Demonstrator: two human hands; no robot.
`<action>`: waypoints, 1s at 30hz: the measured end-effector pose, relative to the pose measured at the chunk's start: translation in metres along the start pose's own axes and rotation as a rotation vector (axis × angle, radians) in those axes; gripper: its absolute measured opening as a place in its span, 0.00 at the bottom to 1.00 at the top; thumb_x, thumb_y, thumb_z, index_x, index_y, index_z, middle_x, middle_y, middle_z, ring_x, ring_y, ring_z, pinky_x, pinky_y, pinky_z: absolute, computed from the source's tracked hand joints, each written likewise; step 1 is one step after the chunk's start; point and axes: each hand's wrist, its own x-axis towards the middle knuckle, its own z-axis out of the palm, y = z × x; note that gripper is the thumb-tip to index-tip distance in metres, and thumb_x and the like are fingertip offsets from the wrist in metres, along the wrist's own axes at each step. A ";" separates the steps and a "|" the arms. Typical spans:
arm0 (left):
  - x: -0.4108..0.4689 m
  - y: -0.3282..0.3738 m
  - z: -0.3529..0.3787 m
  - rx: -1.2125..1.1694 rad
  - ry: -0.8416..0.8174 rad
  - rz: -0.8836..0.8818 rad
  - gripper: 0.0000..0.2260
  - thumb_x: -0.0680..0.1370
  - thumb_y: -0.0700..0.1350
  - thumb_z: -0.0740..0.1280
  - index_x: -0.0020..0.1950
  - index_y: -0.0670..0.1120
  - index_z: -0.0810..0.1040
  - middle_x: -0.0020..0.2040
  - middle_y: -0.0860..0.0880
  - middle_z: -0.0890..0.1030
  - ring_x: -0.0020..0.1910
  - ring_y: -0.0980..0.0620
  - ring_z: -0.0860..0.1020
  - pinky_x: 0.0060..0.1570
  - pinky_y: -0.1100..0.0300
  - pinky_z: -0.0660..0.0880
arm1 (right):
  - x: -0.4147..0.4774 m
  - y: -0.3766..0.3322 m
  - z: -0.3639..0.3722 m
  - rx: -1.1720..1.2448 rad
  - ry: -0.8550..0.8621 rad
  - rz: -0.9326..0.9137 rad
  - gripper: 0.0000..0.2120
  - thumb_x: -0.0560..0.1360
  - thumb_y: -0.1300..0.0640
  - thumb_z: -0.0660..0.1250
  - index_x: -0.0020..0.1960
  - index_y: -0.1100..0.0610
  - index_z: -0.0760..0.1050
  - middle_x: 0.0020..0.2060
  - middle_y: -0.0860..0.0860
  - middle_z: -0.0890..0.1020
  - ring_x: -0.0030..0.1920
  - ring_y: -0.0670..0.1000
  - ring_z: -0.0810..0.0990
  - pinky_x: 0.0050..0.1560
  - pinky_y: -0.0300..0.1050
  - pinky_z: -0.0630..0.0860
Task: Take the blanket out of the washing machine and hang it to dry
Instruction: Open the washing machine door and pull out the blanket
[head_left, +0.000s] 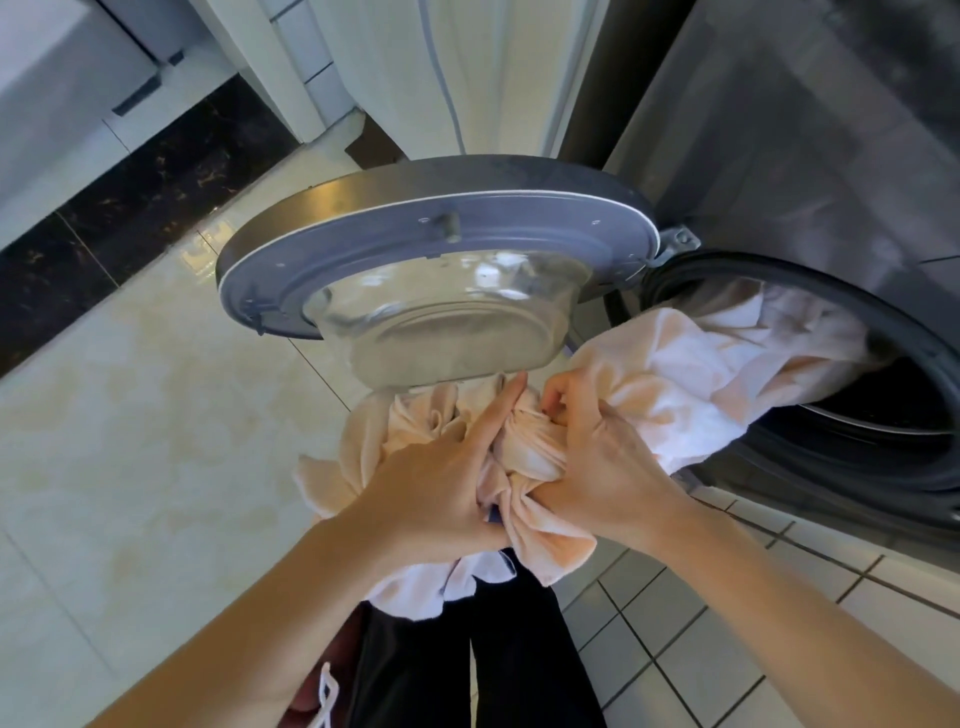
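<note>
Bright daylight, floor glare, fisheye edges

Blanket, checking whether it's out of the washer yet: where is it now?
Head view, centre-right: the blanket trails from the washing machine on the right into a bunch gripped by left hand and right hand below the open door.

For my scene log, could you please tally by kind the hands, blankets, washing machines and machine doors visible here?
blanket: 1, pale peach, partly out of the drum
hands: 2, the left hand and the right hand, both gripping it
washing machine: 1
door: 1, swung open
Total: 5
</note>
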 end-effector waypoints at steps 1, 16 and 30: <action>-0.002 0.002 -0.003 -0.052 -0.028 -0.007 0.55 0.63 0.69 0.72 0.70 0.70 0.29 0.73 0.56 0.67 0.58 0.56 0.78 0.50 0.54 0.78 | 0.002 -0.003 0.000 0.030 0.020 -0.012 0.32 0.62 0.47 0.74 0.53 0.48 0.55 0.36 0.38 0.69 0.35 0.44 0.72 0.34 0.29 0.63; -0.007 -0.003 0.028 0.080 0.283 -0.236 0.30 0.65 0.69 0.65 0.64 0.63 0.60 0.43 0.54 0.77 0.40 0.50 0.80 0.36 0.51 0.77 | 0.000 -0.004 -0.016 -0.102 -0.299 -0.309 0.34 0.66 0.60 0.71 0.63 0.52 0.54 0.53 0.53 0.75 0.54 0.52 0.73 0.59 0.26 0.56; -0.015 -0.011 0.015 0.097 0.356 -0.223 0.26 0.65 0.60 0.68 0.60 0.61 0.64 0.38 0.55 0.77 0.33 0.53 0.78 0.29 0.55 0.75 | 0.040 0.108 -0.004 -0.516 -0.399 -0.164 0.41 0.67 0.41 0.71 0.74 0.45 0.56 0.71 0.46 0.64 0.75 0.52 0.54 0.75 0.51 0.46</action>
